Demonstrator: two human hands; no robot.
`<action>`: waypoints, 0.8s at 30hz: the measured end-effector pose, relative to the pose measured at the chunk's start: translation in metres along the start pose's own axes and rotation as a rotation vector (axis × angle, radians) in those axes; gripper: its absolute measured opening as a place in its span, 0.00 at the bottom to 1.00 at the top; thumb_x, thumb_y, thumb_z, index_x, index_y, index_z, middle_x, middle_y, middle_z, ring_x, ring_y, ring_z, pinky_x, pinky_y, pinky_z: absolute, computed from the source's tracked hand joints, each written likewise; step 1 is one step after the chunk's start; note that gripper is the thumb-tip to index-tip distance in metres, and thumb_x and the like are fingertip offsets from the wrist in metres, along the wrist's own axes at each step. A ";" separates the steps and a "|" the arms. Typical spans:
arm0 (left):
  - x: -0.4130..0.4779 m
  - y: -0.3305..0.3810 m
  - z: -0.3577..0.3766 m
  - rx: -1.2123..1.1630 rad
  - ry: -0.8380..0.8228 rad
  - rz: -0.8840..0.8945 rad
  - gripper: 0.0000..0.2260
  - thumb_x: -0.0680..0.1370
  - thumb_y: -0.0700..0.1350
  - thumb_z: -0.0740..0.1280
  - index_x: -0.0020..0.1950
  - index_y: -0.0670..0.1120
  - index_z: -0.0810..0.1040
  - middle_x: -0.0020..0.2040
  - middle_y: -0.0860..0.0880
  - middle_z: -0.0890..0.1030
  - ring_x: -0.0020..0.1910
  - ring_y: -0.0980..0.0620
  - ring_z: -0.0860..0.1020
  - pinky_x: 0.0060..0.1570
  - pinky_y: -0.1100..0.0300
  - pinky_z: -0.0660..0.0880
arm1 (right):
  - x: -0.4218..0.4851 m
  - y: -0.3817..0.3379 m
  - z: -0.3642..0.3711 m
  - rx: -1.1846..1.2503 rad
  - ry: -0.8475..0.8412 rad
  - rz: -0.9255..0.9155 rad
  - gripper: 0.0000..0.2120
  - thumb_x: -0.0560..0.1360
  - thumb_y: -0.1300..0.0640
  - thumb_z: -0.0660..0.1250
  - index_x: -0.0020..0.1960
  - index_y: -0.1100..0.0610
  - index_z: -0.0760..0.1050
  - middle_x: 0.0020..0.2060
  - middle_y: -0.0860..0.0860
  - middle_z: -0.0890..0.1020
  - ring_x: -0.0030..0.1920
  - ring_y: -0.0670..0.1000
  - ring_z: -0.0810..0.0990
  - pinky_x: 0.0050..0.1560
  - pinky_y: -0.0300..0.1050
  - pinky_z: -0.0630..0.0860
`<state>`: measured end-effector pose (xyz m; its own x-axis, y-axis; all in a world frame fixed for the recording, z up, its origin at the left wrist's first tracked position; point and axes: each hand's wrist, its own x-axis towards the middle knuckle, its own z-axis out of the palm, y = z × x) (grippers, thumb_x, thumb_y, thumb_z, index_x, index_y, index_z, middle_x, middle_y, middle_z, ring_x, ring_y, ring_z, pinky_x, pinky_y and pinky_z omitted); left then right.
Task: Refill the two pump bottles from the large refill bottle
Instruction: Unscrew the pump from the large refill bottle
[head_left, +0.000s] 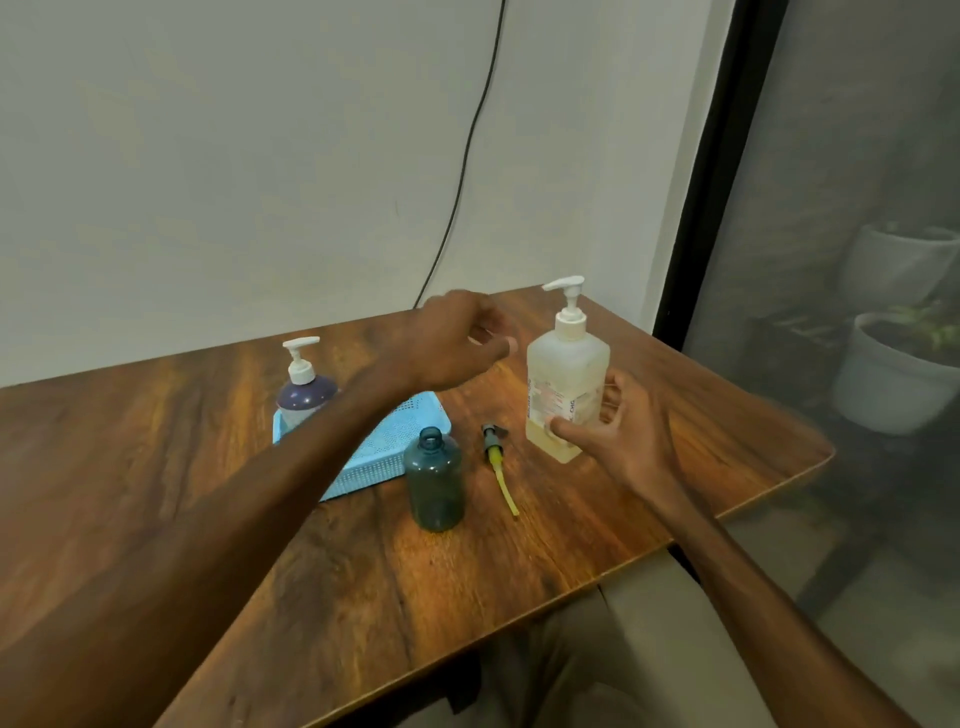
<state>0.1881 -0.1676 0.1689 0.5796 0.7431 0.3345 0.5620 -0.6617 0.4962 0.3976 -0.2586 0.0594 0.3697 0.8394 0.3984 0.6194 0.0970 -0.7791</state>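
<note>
The large clear refill bottle with a white pump stands upright on the wooden table, holding a little yellowish liquid. My right hand curls round its lower part, thumb on the front. My left hand hovers in the air to the left of the bottle's pump, fingers loosely bent, holding nothing. A small teal bottle stands open-necked near the middle. Its grey pump with a yellow tube lies beside it. A purple pump bottle stands in a light blue tray.
The table's right edge and rounded corner lie close behind the refill bottle. A black cable hangs down the wall to the table's back edge. White plant pots sit behind a glass pane on the right.
</note>
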 end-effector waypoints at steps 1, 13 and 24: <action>-0.007 0.006 0.008 -0.008 -0.004 -0.005 0.14 0.78 0.50 0.73 0.62 0.48 0.82 0.58 0.53 0.84 0.53 0.57 0.81 0.55 0.60 0.79 | -0.007 0.004 0.001 0.016 -0.006 0.013 0.39 0.61 0.50 0.83 0.68 0.57 0.72 0.62 0.52 0.82 0.57 0.47 0.81 0.45 0.35 0.80; -0.028 0.006 0.095 -0.302 0.004 -0.098 0.22 0.79 0.54 0.71 0.71 0.50 0.75 0.68 0.53 0.79 0.64 0.52 0.78 0.59 0.60 0.77 | -0.046 0.034 0.022 0.050 -0.054 0.145 0.46 0.55 0.33 0.76 0.69 0.48 0.68 0.64 0.47 0.79 0.63 0.49 0.79 0.58 0.55 0.81; -0.024 0.013 0.103 -0.394 0.021 -0.072 0.18 0.81 0.57 0.66 0.66 0.49 0.80 0.63 0.52 0.82 0.60 0.54 0.80 0.60 0.50 0.80 | -0.020 0.002 0.011 0.062 -0.073 0.072 0.42 0.61 0.41 0.82 0.69 0.50 0.69 0.59 0.46 0.79 0.57 0.49 0.80 0.54 0.51 0.81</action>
<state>0.2428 -0.2043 0.0846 0.5322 0.7909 0.3021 0.3294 -0.5221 0.7867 0.3840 -0.2687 0.0443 0.3587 0.8819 0.3058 0.5482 0.0661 -0.8338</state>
